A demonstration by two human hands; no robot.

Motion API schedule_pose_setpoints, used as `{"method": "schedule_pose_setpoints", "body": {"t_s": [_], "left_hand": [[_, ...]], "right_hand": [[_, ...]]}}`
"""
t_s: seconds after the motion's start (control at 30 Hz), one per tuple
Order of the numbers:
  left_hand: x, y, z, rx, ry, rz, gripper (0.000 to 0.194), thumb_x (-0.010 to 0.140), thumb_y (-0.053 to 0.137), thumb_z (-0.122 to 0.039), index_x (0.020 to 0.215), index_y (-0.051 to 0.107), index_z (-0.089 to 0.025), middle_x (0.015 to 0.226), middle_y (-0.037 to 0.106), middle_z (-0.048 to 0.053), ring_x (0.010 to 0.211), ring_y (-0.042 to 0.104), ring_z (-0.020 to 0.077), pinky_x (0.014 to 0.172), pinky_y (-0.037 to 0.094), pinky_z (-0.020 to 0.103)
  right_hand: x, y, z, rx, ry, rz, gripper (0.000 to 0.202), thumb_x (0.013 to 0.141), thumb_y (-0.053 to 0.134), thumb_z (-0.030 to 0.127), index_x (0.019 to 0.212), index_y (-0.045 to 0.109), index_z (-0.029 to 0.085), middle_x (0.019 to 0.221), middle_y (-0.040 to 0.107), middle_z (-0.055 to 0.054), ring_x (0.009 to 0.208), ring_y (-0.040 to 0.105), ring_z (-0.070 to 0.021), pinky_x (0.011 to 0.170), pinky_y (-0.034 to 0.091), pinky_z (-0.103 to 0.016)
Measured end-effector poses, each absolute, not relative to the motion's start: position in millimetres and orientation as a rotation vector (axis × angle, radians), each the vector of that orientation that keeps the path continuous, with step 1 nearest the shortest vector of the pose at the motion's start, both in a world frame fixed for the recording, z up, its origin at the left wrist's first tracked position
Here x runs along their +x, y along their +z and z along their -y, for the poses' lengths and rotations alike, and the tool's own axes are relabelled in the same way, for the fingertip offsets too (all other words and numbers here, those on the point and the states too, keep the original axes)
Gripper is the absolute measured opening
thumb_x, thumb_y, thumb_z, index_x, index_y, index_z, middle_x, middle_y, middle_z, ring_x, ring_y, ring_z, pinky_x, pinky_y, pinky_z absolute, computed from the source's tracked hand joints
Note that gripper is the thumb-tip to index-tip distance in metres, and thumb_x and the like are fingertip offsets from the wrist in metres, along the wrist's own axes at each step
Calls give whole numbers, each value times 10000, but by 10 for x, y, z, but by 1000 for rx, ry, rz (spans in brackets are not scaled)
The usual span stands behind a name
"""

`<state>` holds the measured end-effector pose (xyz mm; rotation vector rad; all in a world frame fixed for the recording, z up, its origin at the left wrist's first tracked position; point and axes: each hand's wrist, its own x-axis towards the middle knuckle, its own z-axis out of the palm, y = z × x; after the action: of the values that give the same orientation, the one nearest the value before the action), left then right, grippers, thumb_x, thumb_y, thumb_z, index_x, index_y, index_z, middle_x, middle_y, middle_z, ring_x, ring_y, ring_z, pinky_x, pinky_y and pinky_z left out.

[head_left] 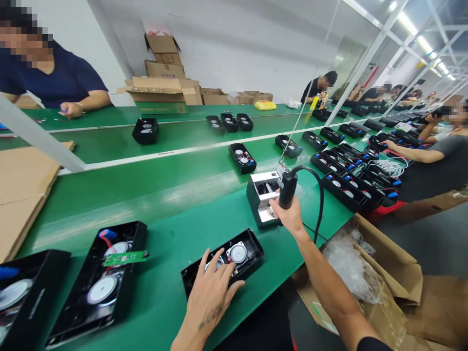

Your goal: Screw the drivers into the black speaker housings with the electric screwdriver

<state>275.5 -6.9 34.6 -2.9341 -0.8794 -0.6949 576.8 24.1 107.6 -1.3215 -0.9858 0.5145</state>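
My right hand [290, 214] is closed around a black electric screwdriver [288, 189], which hangs from a cord and has a black cable curving off to the right. Its tip is hidden behind my hand, over the front of a black and silver screw feeder [268, 197]. My left hand [214, 287] lies with fingers spread on a black speaker housing [252, 246] in front of me. Inside the housing are two round speakers, one partly covered by my fingers. To the left stands another open speaker housing [98, 282] with a green circuit board [126, 258] across it.
Several speaker housings [343, 187] crowd the right of the green bench [161, 287]. More ride on the conveyor [175, 170] behind a white rail. Cardboard [25, 185] lies at left; an open carton with plastic bags [351, 268] is at lower right. Co-workers sit around the line.
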Motion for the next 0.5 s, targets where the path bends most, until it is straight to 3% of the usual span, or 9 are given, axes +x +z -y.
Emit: {"method": "schedule_pose_setpoints", "body": {"t_s": [0.1, 0.23, 0.5], "left_hand": [[2800, 341, 108, -2894, -634, 940, 137, 1032, 655, -361, 1055, 690, -230, 933, 816, 49, 1266, 720, 337, 1272, 399, 634], [2814, 332, 161, -2906, -647, 962, 134, 1066, 585, -309, 1002, 676, -235, 888, 810, 39, 1219, 736, 293, 1284, 388, 615], [2829, 325, 159, -2937, -703, 1007, 115, 1045, 601, -282, 973, 680, -238, 871, 803, 34, 1199, 735, 298, 1284, 373, 626]], "right_hand": [[5544, 1095, 48, -1094, 760, 927, 420, 894, 819, 357, 1193, 545, 245, 537, 514, 152, 376, 441, -100, 427, 392, -261], [5100, 1039, 360, -829, 785, 862, 389, 981, 761, 332, 1264, 497, 299, 609, 505, 144, 381, 427, -84, 413, 383, -242], [4700, 857, 344, -804, 792, 983, 352, 1025, 730, 366, 1277, 493, 302, 655, 575, 124, 392, 463, -76, 435, 425, -239]]}}
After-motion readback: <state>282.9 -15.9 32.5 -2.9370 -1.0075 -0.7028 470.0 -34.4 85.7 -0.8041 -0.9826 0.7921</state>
